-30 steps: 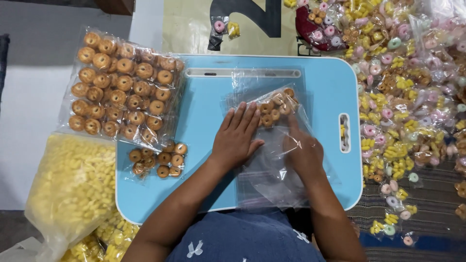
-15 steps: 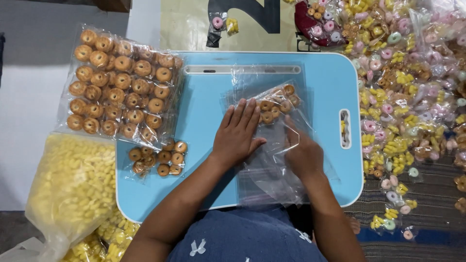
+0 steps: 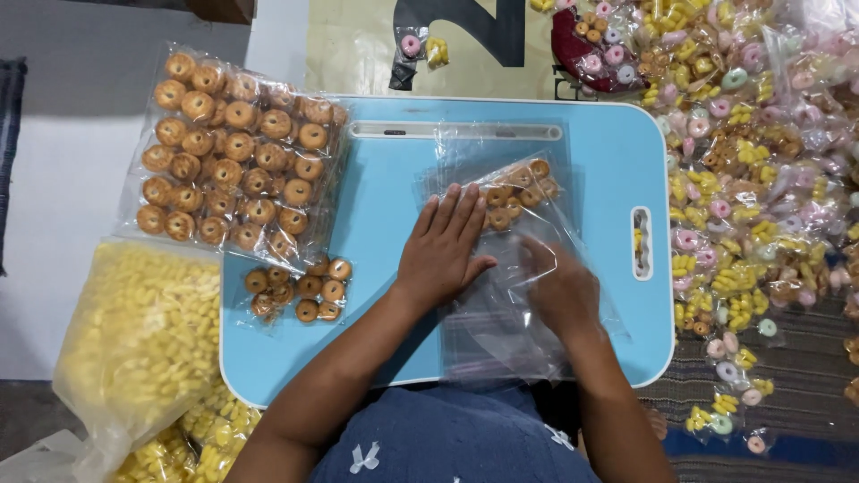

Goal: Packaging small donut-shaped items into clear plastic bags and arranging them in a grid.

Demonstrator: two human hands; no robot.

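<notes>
Cookie bag (image 3: 517, 192) on blue table (image 3: 385, 233)

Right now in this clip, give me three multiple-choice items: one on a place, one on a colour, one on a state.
1. Where does the small sealed packet of ring biscuits lie?
A. on the tray's left part
B. on the floor mat
C. under the right hand

2. What colour is the lap tray?
A. red
B. light blue
C. black

3. How is the left hand?
A. clenched in a fist
B. raised off the tray
C. flat, fingers spread, on a clear bag

Answers: 1 A, it sits on the tray left of the left forearm. 2 B, the bare top shows light blue. 3 C, the palm presses the clear bag of biscuits, while the right hand lies under plastic film.
</notes>
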